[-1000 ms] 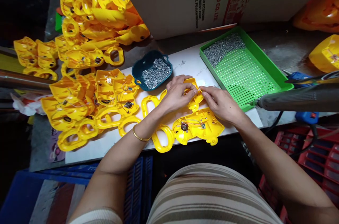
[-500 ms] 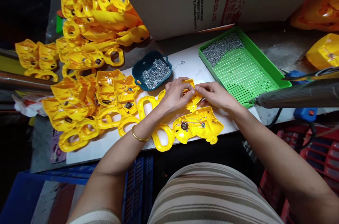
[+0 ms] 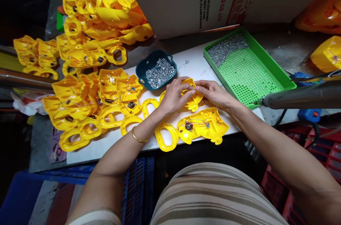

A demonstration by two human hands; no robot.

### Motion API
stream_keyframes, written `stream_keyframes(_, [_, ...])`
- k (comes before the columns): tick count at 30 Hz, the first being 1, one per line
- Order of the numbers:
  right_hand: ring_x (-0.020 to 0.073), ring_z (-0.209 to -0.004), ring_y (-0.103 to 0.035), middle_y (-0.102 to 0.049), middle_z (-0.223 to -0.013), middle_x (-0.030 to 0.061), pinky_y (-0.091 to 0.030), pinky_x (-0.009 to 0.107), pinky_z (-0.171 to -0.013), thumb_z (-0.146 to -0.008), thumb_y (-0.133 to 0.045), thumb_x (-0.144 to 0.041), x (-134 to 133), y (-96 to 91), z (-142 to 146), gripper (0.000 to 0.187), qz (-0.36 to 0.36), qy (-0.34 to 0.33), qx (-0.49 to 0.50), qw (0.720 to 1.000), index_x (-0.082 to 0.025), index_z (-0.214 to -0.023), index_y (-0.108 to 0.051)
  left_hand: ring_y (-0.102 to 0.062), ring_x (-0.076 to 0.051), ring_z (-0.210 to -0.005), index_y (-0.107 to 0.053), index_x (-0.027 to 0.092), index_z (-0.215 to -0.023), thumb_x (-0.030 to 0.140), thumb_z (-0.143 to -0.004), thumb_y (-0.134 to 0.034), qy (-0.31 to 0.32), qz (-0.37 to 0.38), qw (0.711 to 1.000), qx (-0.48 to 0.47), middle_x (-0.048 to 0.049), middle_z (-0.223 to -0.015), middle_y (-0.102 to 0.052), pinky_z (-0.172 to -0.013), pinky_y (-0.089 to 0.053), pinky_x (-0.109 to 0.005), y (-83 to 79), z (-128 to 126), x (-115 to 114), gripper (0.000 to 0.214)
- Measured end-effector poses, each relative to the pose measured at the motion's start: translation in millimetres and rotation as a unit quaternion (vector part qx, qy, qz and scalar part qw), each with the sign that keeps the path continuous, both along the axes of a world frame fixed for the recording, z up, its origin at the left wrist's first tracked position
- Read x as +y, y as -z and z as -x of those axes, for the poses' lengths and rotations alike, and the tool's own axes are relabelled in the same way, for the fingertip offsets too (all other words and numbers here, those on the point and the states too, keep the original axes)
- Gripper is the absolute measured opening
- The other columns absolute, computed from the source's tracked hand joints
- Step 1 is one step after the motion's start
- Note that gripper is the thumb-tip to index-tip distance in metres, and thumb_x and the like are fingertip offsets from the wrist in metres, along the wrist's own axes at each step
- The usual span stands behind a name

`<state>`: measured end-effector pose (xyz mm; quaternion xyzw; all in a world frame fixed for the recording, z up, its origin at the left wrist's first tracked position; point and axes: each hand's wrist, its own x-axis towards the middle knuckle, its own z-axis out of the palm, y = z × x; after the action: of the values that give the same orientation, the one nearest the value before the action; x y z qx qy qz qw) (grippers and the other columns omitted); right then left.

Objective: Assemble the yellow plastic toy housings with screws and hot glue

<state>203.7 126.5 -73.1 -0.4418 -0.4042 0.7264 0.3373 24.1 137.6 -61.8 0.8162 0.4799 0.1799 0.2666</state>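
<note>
Between my hands lies a yellow plastic toy shell half (image 3: 194, 105) with a loop handle, partly covered by my fingers. The curled fingers of my left hand (image 3: 176, 96) hold it from the left and over its top. At its right edge, my right hand (image 3: 213, 93) has thumb and fingers closed together on it; anything small between those fingertips is hidden. Closer to my body, a second yellow shell half (image 3: 201, 125) rests with its hollow side up, showing a round speaker (image 3: 189, 126), thin wires and a small circuit board.
A dark teal bowl (image 3: 138, 70) of small metal screws stands behind my left hand. A green perforated tray (image 3: 255, 70) holds more. Yellow shells (image 3: 70, 102) are piled at left. A metal-shafted tool (image 3: 295, 99) juts in from the right; a large carton (image 3: 181, 5) stands behind.
The whole view has shifted slightly, so the bench things appear a little further right. My right fingers have bent slightly at the shell's edge; my left hand keeps its hold.
</note>
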Motion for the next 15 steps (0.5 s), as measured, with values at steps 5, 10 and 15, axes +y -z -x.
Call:
stream_keyframes(5, [0.0098, -0.071, -0.064, -0.069, -0.092, 0.0056, -0.051, 0.019, -0.057, -0.091, -0.055, -0.025, 1.5, -6.7, -5.1, 0.021, 0.004, -0.033, -0.032, 0.999, -0.015, -0.108, -0.063, -0.066, -0.019, -0.094, -0.069, 0.022, -0.089, 0.037, -0.085, -0.067, 0.014, -0.01, 0.999, -0.029, -0.0046, -0.102, -0.071, -0.087, -0.05, -0.034, -8.9, 4.4, 9.3, 0.016])
stream_keyframes(10, [0.0111, -0.072, -0.064, -0.07, -0.09, 0.0056, -0.053, 0.021, -0.06, -0.089, -0.058, -0.029, 3.9, -3.6, -11.9, 0.027, -0.033, -0.042, -0.039, 0.998, -0.016, -0.111, -0.064, -0.066, -0.017, -0.093, -0.061, 0.021, -0.112, 0.059, -0.08, -0.065, 0.07, -0.033, 0.997, -0.033, -0.0063, -0.109, -0.069, -0.084, -0.051, -0.029, -10.4, 5.2, 24.6, 0.049])
stream_keyframes(15, [0.0153, -0.086, -0.066, -0.071, -0.098, 0.0069, -0.057, 0.027, -0.073, -0.084, -0.065, -0.034, 2.7, 2.6, -12.6, 0.026, -0.026, -0.023, -0.008, 0.999, -0.017, -0.103, -0.064, -0.064, -0.019, -0.097, -0.068, 0.023, -0.108, 0.067, -0.086, -0.05, 0.122, -0.072, 0.99, -0.011, -0.0069, -0.106, -0.068, -0.086, -0.05, -0.031, -3.0, 3.5, 32.2, 0.052])
